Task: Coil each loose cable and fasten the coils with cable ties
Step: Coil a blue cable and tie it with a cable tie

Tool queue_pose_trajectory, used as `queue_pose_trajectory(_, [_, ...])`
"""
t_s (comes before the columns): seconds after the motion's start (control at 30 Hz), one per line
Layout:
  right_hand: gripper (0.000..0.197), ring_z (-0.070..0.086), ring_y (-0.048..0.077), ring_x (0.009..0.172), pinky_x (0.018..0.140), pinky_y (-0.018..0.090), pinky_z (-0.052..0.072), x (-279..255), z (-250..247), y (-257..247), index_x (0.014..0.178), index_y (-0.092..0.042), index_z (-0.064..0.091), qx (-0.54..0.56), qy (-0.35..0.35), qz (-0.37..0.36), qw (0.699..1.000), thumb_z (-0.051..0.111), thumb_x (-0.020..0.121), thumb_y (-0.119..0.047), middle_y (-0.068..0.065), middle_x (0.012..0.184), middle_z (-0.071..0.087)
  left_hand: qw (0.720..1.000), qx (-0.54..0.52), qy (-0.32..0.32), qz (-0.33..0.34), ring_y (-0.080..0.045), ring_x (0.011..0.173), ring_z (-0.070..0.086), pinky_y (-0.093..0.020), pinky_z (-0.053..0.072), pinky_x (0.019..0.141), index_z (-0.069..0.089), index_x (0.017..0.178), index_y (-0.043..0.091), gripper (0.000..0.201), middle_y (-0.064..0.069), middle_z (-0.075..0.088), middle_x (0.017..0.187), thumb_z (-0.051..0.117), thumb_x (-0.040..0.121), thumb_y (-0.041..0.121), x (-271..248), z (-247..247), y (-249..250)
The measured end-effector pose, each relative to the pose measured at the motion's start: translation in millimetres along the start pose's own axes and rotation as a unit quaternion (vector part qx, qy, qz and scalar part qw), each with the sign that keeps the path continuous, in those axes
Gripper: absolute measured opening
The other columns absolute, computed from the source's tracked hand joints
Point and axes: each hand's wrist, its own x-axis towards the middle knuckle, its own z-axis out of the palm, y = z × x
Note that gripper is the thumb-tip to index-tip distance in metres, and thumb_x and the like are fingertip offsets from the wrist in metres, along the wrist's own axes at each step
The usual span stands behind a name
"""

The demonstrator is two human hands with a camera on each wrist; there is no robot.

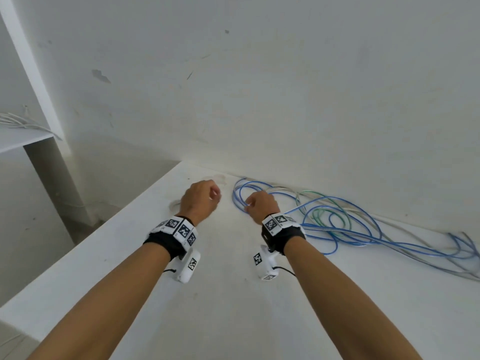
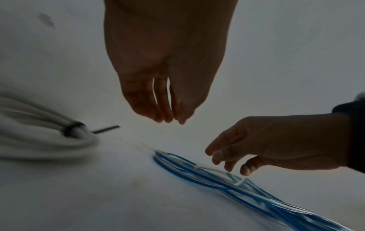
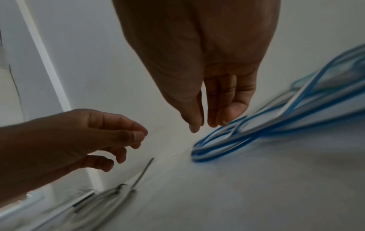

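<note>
A tangle of loose blue cable (image 1: 345, 231), mixed with green (image 1: 319, 213) and grey strands, lies along the wall on the right of the white table (image 1: 233, 307). My right hand (image 1: 250, 203) hovers over its left loops, fingers relaxed and holding nothing; in the right wrist view the fingertips (image 3: 227, 118) hang just at the blue cable (image 3: 217, 150). To the left, my left hand (image 1: 213, 197) hangs loosely curled and empty (image 2: 169, 119). A white coil (image 2: 39, 140) bound with a black cable tie (image 2: 73, 129) lies on the table under it.
The wall (image 1: 285, 100) rises right behind the cables. The table's left edge (image 1: 85, 237) drops off to the floor. A shelf (image 1: 23, 139) at the far left carries more white cables (image 1: 18, 122).
</note>
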Motion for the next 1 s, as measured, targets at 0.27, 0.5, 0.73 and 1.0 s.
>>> queue_pose_trajectory(0.27, [0.036,0.058,0.032,0.124,0.105,0.044,0.046,-33.9,-48.4,81.8,0.123,-0.015,0.066,-0.187,-0.016,0.048,0.981,0.073,0.091,-0.03,0.012,0.129,0.063,0.979,0.018,-0.17,0.113,-0.023,0.122,0.058,-0.034,0.044,0.097,0.061,0.132,0.018,0.047,-0.005,0.059,0.131,0.075,0.089,0.03,0.5,89.9,75.0])
queue_pose_trajectory(0.5, [0.012,0.067,0.033,0.099,0.086,0.04,0.053,-50.3,-82.0,90.7,0.096,-0.016,0.077,-0.041,0.053,-0.022,0.998,0.066,0.093,-0.02,0.011,0.099,0.075,0.983,-0.057,-0.102,0.145,-0.018,0.094,0.067,-0.038,0.055,0.08,0.074,0.094,0.019,0.021,0.001,0.072,0.096,0.076,0.087,0.038,-4.7,99.8,94.1])
queue_pose_trajectory(0.73, [0.014,0.069,0.025,0.09,0.08,0.035,0.053,-69.8,-137.4,80.7,0.097,-0.011,0.076,0.081,0.227,-0.086,0.967,0.063,0.098,-0.015,0.006,0.094,0.077,0.978,-0.09,0.023,0.187,-0.026,0.099,0.066,-0.031,0.046,0.079,0.076,0.108,0.017,0.017,-0.005,0.073,0.107,0.071,0.092,0.02,2.9,65.8,132.1])
queue_pose_trajectory(1.0, [0.014,0.066,0.022,0.088,0.08,0.033,0.05,-99.0,-174.8,79.8,0.1,-0.011,0.074,0.112,0.307,-0.125,0.937,0.065,0.098,-0.02,0.005,0.094,0.074,0.964,-0.146,0.093,0.204,-0.023,0.083,0.07,-0.037,0.056,0.075,0.071,0.099,0.021,0.006,0.001,0.074,0.091,0.068,0.094,0.022,3.9,30.5,165.1])
